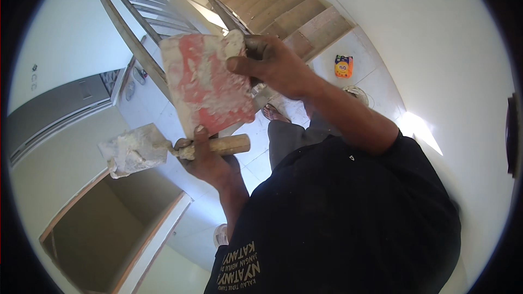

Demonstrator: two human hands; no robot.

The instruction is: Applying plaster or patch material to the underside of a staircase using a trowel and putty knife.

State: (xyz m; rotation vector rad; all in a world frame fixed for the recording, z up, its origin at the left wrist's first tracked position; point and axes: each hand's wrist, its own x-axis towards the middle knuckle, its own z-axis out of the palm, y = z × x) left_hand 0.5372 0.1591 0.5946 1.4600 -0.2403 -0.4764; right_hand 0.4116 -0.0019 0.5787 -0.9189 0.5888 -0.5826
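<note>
Right hand (267,65) clamps the red board (207,90) at its upper right edge, left hand (210,158) wraps the scraper (154,140) handle, board in the air just beside it, likely light, stiff, slick with paste (239,84), best gripped by cleaner edges.

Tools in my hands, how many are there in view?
2: a trowel in your left hand, and a red, plaster-smeared board in your right hand. Anything behind the board would be hidden.
</note>
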